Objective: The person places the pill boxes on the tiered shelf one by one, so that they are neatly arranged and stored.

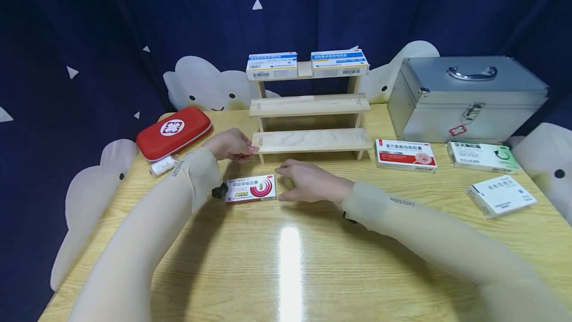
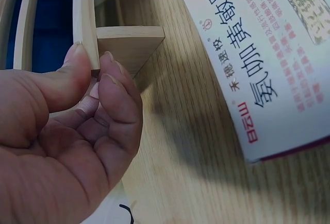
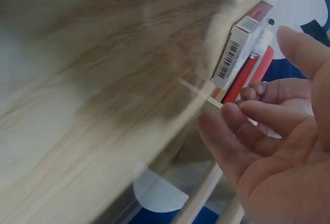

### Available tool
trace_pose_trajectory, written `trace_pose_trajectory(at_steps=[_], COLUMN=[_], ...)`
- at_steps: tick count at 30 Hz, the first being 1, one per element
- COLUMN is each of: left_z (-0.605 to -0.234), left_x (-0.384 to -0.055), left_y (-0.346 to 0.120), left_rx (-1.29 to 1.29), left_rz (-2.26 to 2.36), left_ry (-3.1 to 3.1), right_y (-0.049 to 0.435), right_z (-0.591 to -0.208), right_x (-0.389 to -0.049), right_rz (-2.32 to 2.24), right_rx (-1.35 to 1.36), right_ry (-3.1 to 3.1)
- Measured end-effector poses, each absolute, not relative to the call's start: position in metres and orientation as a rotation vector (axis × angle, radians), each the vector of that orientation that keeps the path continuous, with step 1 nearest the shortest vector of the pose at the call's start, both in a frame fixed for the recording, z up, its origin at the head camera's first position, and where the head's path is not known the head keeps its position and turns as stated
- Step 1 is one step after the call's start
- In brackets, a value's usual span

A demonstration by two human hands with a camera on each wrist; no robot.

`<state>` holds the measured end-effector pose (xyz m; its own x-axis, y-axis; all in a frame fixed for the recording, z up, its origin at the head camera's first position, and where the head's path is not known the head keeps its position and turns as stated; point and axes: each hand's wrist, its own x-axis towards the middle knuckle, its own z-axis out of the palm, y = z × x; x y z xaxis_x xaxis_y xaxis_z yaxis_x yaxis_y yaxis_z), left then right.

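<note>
My left hand [image 1: 231,145] is at the left end of the wooden tiered rack [image 1: 310,139]. In the left wrist view its thumb and curled fingers pinch the end of the lowest board [image 2: 85,23]. A white medicine box [image 1: 250,189] with pink arcs lies flat on the table, just in front of that hand. To the right of this box, my right hand [image 1: 311,181] hovers low with its fingers spread apart and nothing between them. The right wrist view shows the same box [image 3: 240,44] beyond the fingertips.
Two blue-and-white boxes [image 1: 271,66] sit on the rack's top tier. At the left lie a red zip case [image 1: 187,125] and a small white item [image 1: 163,165]. A silver metal case [image 1: 429,118] stands at the right, with several medicine boxes [image 1: 404,154] in front.
</note>
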<state>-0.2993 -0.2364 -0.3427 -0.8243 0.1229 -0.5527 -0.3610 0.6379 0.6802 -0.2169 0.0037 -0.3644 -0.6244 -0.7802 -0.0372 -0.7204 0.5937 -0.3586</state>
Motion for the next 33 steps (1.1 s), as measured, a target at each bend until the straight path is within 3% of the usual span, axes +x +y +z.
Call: trace_pose_trajectory(at_steps=[20,33], left_z=[-0.339,-0.339], left_x=[-0.299,-0.297], left_y=[-0.237,-0.235], left_rx=[-0.157,-0.165], left_rz=[1.101,1.102], left_ry=[2.281,2.287], right_y=[-0.036,-0.017], right_z=[-0.374,-0.375], right_x=[-0.225,-0.221], right_rz=[-0.242,-0.31], right_rx=[-1.136,-1.123], right_ry=[2.659,2.693])
